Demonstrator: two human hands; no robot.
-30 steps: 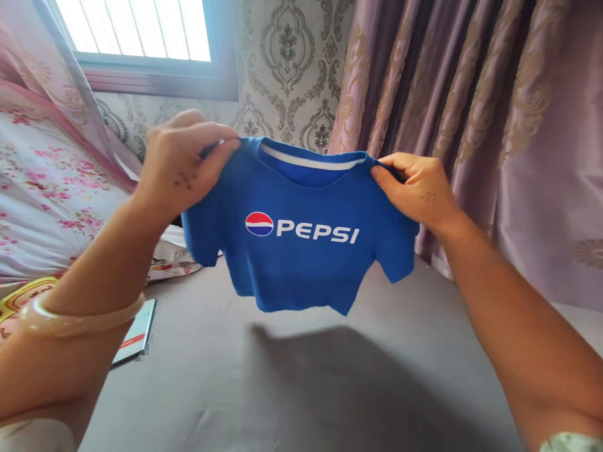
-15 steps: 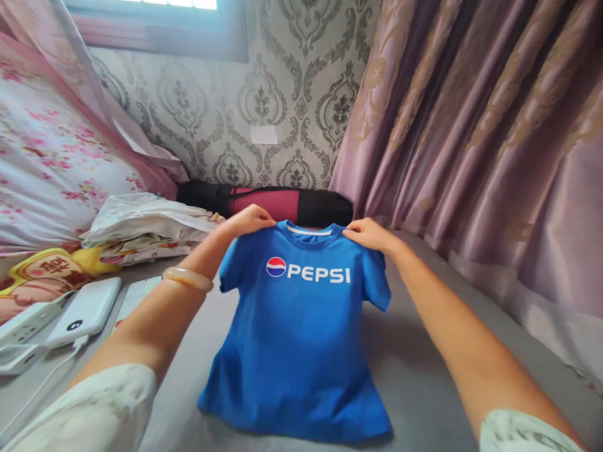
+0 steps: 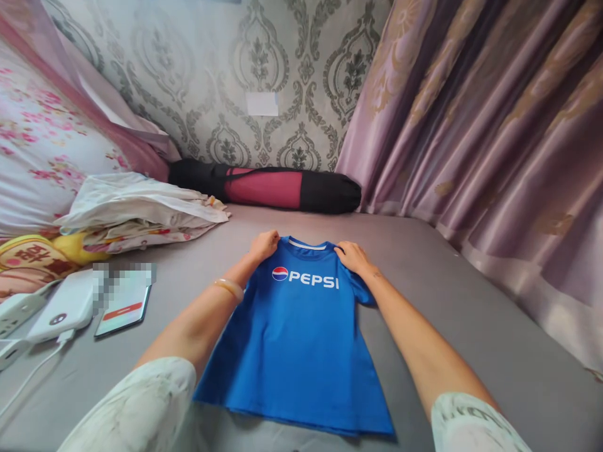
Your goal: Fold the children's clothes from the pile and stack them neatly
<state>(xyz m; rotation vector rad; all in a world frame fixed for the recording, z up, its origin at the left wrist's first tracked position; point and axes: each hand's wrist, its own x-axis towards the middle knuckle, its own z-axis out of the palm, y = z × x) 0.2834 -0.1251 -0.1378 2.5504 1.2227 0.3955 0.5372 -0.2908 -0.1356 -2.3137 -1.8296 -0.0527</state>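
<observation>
A blue T-shirt [image 3: 296, 345] with a white PEPSI print and a round logo is spread front side up on the grey sheet, its collar away from me and its hem towards me. My left hand [image 3: 265, 245] is closed on the shirt's left shoulder, beside the collar. At the other shoulder, my right hand [image 3: 354, 256] pinches the fabric near the neckline. The left sleeve is mostly hidden behind my left arm; part of the right sleeve shows under my right wrist.
A black and red roll bag [image 3: 264, 188] lies along the wall. On the left are folded clothes [image 3: 141, 210], a yellow plush toy [image 3: 38, 257], a phone [image 3: 125, 307], a white power bank [image 3: 68, 307] with a cable, and a power strip [image 3: 19, 314]. Curtains [image 3: 494, 125] hang at right.
Both hands have lowered the shirt's shoulders towards the sheet, and the shirt now lies flatter. The view has tilted downward, showing more of the bed and the phone.
</observation>
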